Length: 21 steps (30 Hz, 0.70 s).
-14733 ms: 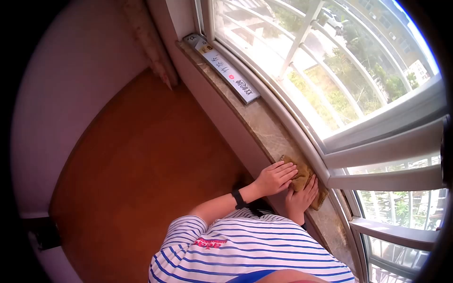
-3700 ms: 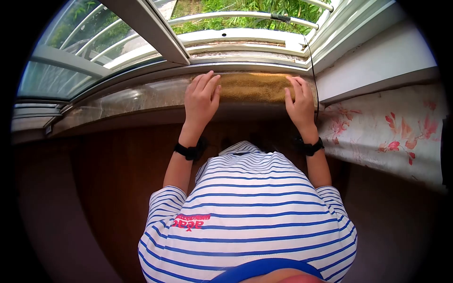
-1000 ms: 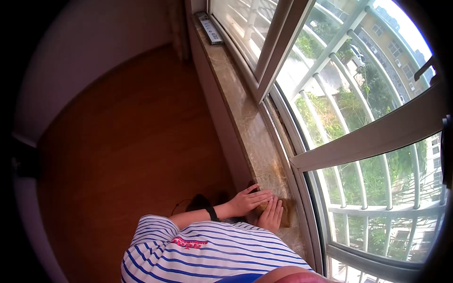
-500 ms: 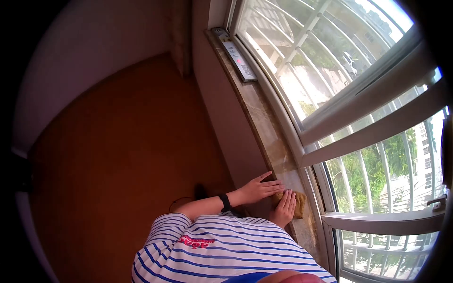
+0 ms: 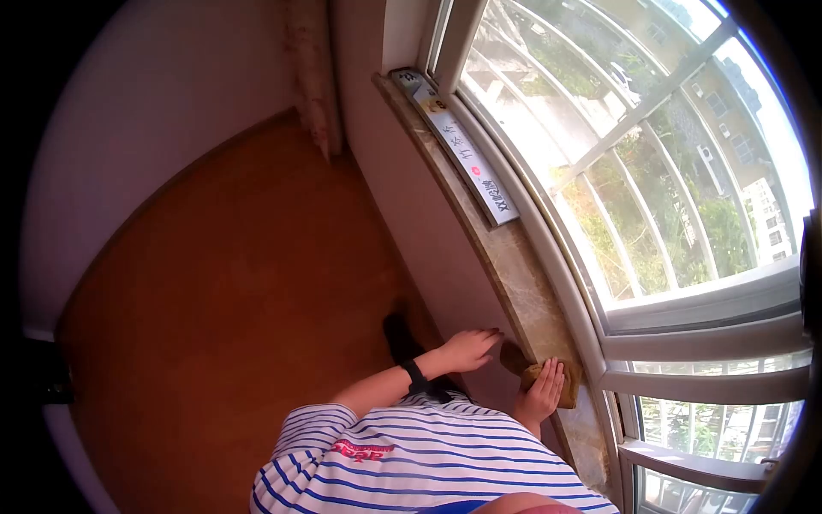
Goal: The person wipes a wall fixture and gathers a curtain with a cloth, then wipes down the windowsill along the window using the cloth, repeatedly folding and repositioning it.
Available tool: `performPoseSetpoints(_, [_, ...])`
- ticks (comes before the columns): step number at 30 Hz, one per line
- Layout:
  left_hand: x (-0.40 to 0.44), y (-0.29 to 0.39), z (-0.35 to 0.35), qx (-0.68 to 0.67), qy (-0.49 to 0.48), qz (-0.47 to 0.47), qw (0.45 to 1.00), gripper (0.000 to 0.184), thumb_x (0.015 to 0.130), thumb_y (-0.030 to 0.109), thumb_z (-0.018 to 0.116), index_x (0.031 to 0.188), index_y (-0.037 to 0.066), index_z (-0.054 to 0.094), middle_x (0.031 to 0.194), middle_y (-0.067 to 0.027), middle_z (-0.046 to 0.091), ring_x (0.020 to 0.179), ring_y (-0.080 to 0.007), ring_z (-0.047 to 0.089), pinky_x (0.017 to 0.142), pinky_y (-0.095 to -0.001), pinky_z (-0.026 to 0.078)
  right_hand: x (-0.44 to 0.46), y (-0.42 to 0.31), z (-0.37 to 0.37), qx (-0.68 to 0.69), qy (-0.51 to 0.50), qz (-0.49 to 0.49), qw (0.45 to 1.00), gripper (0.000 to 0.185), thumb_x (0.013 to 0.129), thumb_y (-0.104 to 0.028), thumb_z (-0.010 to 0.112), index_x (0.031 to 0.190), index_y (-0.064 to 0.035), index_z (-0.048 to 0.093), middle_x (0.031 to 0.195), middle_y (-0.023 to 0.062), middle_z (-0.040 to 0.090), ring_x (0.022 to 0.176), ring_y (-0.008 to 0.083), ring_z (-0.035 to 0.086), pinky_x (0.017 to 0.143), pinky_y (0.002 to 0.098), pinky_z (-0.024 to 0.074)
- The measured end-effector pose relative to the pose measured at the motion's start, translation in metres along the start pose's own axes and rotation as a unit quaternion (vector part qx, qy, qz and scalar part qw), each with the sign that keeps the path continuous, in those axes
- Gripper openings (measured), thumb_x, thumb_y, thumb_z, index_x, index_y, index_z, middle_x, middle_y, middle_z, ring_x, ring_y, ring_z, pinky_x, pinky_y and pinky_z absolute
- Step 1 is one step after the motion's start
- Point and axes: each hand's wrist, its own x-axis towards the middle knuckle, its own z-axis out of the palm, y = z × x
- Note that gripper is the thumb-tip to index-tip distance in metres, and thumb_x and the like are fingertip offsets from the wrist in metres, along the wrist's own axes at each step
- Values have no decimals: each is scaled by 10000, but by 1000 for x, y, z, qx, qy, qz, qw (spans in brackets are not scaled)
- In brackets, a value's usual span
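Observation:
My right hand (image 5: 541,396) presses a folded brown cloth (image 5: 568,390) onto the marble windowsill (image 5: 522,272), its fingers laid together over the top. A darker flap (image 5: 514,356) shows at the sill's inner edge beside the cloth; whether it belongs to the same cloth I cannot tell. My left hand (image 5: 469,349), with a black band on the wrist, is held off the sill near the wall below it. Its fingers stretch forward, and nothing shows in them.
A long printed box (image 5: 458,147) lies along the far part of the sill. Window frames (image 5: 702,338) with white bars outside run along the right. A curtain (image 5: 310,81) hangs in the far corner above the brown floor (image 5: 231,283).
My left hand has come off the sill, away from the right hand. The right hand stays on the cloth. The view has shifted, showing more of the printed box.

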Motion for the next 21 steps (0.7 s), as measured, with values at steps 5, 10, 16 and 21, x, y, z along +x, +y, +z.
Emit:
performPoseSetpoints(5, [49,-49,-38,-67,-200,37,977,650,841,237,690,1402,0,463,1320,-252,572,1095,-416,626,892,-471,541,80,-44,29,33,-4,-59,998,398,951,-84,504,1327,20,580,1398,162,584,1315,347,547,1094,468,444])
performPoseSetpoints(10, [76,-99,-136,-59,-257,-33,964,605,832,241,678,1376,48,500,1151,-233,662,1007,-413,656,842,-463,546,168,-112,51,131,14,-74,989,355,955,-108,543,1290,-30,631,1348,106,634,1284,317,581,1066,445,470])
performPoseSetpoints(16, [84,-166,-259,-50,-192,-149,969,430,815,193,641,1242,144,644,919,-190,719,851,-364,701,758,-473,565,261,-167,66,268,-27,-97,958,386,900,-157,634,1265,-31,637,1301,98,659,1248,298,605,1037,439,474])
performPoseSetpoints(21, [82,-229,-332,50,-64,-118,990,458,829,170,637,1287,183,629,774,-160,698,676,-322,696,656,-411,571,289,-211,72,225,-52,13,973,437,768,-100,683,1204,-86,667,1169,84,678,1164,281,605,997,433,406])
